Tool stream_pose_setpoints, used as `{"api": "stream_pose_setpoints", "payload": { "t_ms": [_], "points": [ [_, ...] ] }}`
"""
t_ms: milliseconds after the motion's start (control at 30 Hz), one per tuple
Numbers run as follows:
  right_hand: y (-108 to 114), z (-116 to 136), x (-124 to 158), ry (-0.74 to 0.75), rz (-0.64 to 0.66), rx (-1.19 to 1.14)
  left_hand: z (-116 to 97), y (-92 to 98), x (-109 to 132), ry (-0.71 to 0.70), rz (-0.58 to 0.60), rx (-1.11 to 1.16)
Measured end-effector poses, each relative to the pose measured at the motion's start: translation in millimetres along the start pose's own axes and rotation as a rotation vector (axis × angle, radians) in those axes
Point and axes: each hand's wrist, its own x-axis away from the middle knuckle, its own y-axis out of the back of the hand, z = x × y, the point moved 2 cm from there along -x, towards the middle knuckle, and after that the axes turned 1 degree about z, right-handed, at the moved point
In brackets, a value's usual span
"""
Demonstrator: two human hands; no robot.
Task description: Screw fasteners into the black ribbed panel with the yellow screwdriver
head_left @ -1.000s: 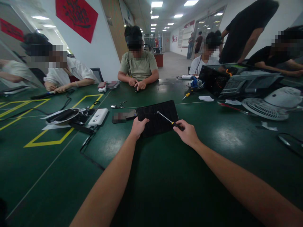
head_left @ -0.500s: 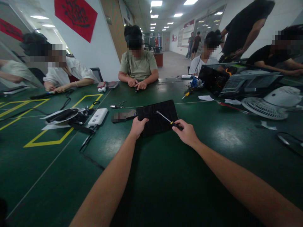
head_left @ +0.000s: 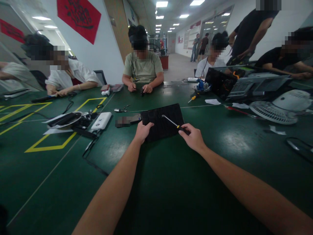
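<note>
A flat black rectangular panel (head_left: 168, 129) lies tilted before me on the dark green table (head_left: 156, 182). My left hand (head_left: 143, 131) grips its left edge, thumb on top and the other fingers hidden beneath. In my right hand (head_left: 193, 135) is a screwdriver (head_left: 173, 123) with a black and yellow handle, held between thumb and fingers near the panel's right edge. The screwdriver's metal shaft slants up and left over the panel, its tip near the panel's upper middle. Whether the tip touches the surface I cannot tell. A dark flat device (head_left: 127, 120) rests just left of the panel.
At left are a white box-like device (head_left: 101, 120), a cluster of dark parts (head_left: 67, 120) and a cable (head_left: 95, 166). On the right stand an opened computer case (head_left: 256, 83) and a white fan (head_left: 281, 104). Another screwdriver (head_left: 192, 98) lies farther back. Several people sit around the table.
My hands, the panel and the screwdriver have hardly moved. Across the table, a co-worker's hands have drawn apart, with a small dark thing at one of them.
</note>
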Motion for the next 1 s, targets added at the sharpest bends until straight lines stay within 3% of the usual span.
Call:
{"api": "stream_pose_setpoints", "payload": {
  "t_ms": [1000],
  "points": [
    [1.7,0.0,-2.2,-0.027,0.003,0.007,1.2,1.1,-0.9,0.006,-0.015,-0.015]
  ]
}}
